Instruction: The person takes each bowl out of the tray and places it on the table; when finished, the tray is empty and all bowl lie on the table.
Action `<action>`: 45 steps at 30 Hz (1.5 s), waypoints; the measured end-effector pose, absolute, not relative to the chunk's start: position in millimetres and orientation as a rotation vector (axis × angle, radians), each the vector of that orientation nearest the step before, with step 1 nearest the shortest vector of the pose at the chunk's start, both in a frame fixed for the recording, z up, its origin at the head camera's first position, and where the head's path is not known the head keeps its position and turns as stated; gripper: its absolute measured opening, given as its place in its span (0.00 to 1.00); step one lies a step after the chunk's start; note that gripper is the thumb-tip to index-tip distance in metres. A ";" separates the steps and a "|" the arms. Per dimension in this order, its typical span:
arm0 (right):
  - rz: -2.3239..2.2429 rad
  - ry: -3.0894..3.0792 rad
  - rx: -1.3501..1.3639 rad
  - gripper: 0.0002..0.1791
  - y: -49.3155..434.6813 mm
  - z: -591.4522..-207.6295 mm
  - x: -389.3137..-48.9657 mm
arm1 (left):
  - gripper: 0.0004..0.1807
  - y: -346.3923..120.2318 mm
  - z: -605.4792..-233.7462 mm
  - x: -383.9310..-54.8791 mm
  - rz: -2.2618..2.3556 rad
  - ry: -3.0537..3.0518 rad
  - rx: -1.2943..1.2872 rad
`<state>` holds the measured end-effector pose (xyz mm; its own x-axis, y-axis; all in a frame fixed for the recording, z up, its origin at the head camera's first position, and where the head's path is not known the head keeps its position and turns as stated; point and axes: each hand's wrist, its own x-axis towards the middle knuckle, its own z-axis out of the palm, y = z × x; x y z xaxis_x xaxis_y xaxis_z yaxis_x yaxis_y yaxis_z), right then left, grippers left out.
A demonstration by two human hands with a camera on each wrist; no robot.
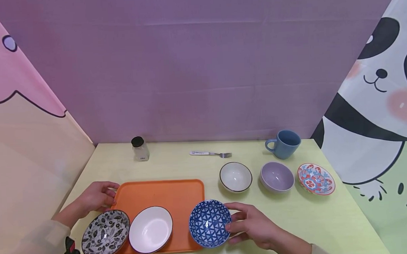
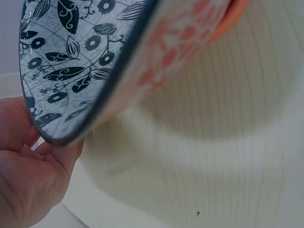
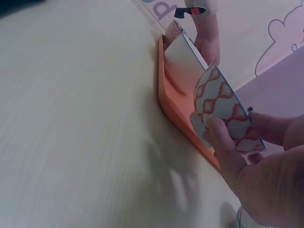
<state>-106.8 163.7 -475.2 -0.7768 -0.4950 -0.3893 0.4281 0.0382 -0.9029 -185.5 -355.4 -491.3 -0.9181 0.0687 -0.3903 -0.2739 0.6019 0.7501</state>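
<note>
My right hand (image 1: pixel 252 224) grips a blue triangle-patterned bowl (image 1: pixel 210 224) by its right side. In the right wrist view, fingers and thumb spread over its orange-patterned outside (image 3: pixel 221 104), close over the edge of the orange tray (image 1: pixel 182 195). My left hand (image 1: pixel 96 198) is at the tray's left edge, fingers loosely bent, just beyond a black-and-white floral bowl (image 1: pixel 105 235). That bowl leans across the tray's near left corner; its rim (image 2: pixel 107 90) hides part of the left hand in the left wrist view. Between the two patterned bowls, a white bowl (image 1: pixel 151 229) sits on the tray.
Right of the tray stand a white dark-rimmed bowl (image 1: pixel 236 177), a purple bowl (image 1: pixel 277 176) and a red-and-blue patterned bowl (image 1: pixel 316 179). Farther back are a blue mug (image 1: pixel 286 144), a fork (image 1: pixel 211 154) and a black-lidded jar (image 1: pixel 140 149). A purple backdrop (image 1: pixel 201 74) rises behind the table.
</note>
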 end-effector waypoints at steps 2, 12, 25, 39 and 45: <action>-1.812 1.669 -0.061 0.39 169.5 -476.8 -106.7 | 0.31 -355.5 -491.4 -185.6 1.239 2.450 -0.167; -1.806 1.698 -0.021 0.39 197.6 -481.4 -105.3 | 0.31 -355.4 -489.6 -184.3 1.251 2.441 -0.166; -1.819 1.728 0.044 0.40 225.3 -484.8 -104.4 | 0.31 -359.2 -493.6 -184.6 1.241 2.436 -0.179; -1.851 1.680 0.025 0.43 232.2 -492.0 -98.2 | 0.32 -356.7 -493.1 -183.1 1.254 2.439 -0.168; -1.832 1.744 -0.012 0.43 234.7 -490.5 -99.6 | 0.31 -356.3 -491.7 -184.2 1.259 2.440 -0.156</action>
